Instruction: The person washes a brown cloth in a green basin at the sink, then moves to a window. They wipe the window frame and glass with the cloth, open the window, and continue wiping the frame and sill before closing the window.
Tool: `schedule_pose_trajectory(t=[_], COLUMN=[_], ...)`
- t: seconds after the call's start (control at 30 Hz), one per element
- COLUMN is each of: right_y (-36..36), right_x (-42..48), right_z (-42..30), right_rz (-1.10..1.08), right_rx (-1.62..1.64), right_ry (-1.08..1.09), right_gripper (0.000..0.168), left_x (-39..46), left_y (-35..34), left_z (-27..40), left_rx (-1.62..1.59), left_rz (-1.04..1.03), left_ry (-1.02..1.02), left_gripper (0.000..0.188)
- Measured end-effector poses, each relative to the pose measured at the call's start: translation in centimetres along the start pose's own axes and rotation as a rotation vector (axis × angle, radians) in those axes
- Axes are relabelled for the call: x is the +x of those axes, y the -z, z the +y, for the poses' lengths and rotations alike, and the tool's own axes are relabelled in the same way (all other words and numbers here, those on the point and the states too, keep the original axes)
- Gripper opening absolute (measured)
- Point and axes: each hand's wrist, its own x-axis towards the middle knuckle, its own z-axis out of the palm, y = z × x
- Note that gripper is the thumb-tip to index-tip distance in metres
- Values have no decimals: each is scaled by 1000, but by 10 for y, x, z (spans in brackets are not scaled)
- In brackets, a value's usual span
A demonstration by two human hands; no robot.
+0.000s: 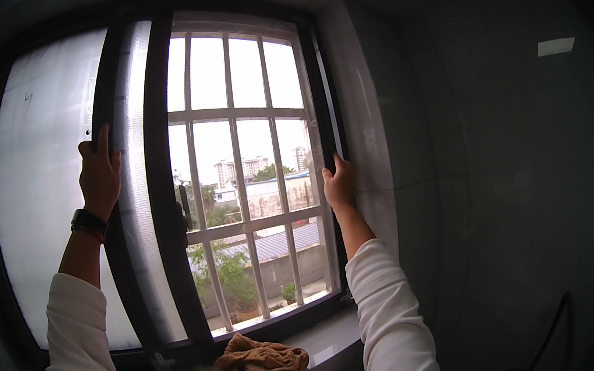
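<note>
A dark-framed sliding window fills the middle of the view. My left hand (pixel 101 175), with a black watch (pixel 89 222) at the wrist, grips the dark upright stile (pixel 113 74) of the frosted left sash (pixel 38 165). Its index finger points up along the stile. Across the opening, my right hand (pixel 341 185) holds the dark right side of the window frame (pixel 324 94), thumb towards the opening; some of its fingers are hidden. A crumpled brown cloth (pixel 258 365) lies on the sill (pixel 343 330) below, apart from both hands.
Pale security bars (pixel 239 228) cross the opening outside. A black latch handle (pixel 184 208) sits on the inner sash stile. Beyond are potted plants (pixel 248 291), a corrugated roof (pixel 284 245) and buildings. A dark wall (pixel 486 181) runs along the right, with a dim curved hose-like shape (pixel 551 333).
</note>
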Motion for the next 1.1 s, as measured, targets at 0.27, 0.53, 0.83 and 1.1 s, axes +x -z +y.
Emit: schedule_pose_trajectory(t=[0.27,0.53,0.83,1.1], right_y=[1,43,29,26], right_x=[0,-2,7,6], right_z=[12,-26,1,-4], right_rz=[56,-81,-58,-66], right_rx=[6,-371,-270,-213], right_ry=[122,187,319,294], right_gripper=[45,46,50,49], left_x=[-1,1,-5,0], left_y=[-15,-14,-26,-20], left_z=[-5,-13,-7,-4], left_rx=[62,65,52,-15], left_rz=[63,126,144,93], left_ry=[-2,-73,-64,-32], left_gripper=[57,56,56,57])
